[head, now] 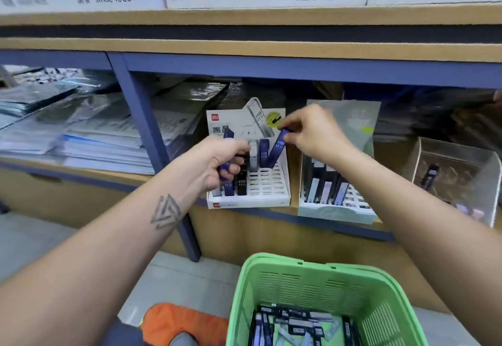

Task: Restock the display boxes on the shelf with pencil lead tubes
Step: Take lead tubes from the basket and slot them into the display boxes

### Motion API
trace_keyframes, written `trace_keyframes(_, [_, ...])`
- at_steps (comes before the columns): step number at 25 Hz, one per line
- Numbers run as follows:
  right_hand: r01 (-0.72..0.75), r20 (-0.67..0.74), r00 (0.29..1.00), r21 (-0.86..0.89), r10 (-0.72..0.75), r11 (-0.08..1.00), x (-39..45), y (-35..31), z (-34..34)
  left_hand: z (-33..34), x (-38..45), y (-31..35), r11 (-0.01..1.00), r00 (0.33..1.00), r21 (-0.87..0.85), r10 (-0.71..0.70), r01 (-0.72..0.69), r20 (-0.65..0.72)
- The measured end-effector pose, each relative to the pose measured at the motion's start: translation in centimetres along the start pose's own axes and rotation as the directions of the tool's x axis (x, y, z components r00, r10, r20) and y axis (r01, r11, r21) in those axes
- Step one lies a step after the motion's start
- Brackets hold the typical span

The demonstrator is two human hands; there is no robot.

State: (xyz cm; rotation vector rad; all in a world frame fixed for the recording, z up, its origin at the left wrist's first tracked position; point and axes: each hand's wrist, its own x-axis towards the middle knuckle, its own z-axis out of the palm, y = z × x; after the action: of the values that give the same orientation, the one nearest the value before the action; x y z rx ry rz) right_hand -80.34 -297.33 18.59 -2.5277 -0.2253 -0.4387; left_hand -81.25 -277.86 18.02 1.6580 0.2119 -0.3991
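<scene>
A white display box (267, 190) with a slotted tray stands on the shelf, holding a few blue, black and white lead tubes. My right hand (312, 132) pinches the top of a blue lead tube (277, 150) that leans into the back row of this box. My left hand (220, 159) grips a few blue tubes (227, 167) over the box's left side. A second, pale green display box (336, 209) with several tubes stands just to the right. Below, a green basket (307, 280) holds several loose tubes (296, 324).
A clear acrylic bin (459, 177) with a tube stands at the far right of the shelf. Stacks of plastic-wrapped paper (81, 133) fill the left compartment behind a blue upright post (146, 125). An orange cloth (179, 324) lies on the floor beside the basket.
</scene>
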Motion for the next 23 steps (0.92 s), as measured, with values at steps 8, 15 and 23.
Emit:
trace_keyframes(8, [0.033, -0.011, 0.999, -0.222, -0.037, 0.975, 3.0, 0.8, 5.6, -1.6, 0.6, 0.2, 0.983, 0.999, -0.181, -0.031, 0.032, 0.011])
trace_keyframes(15, [0.058, 0.071, 0.997, -0.255, -0.041, 0.965, 3.4, 0.6, 7.2, -1.3, 0.8, -0.2, 0.996, 0.999, -0.076, -0.045, 0.044, -0.011])
trace_keyframes(23, [0.009, 0.099, 0.995, -0.405, 0.034, 0.914, 3.4, -0.5, 7.2, -1.2, 1.0, -0.3, 0.992, 0.995, -0.087, -0.092, 0.096, 0.045])
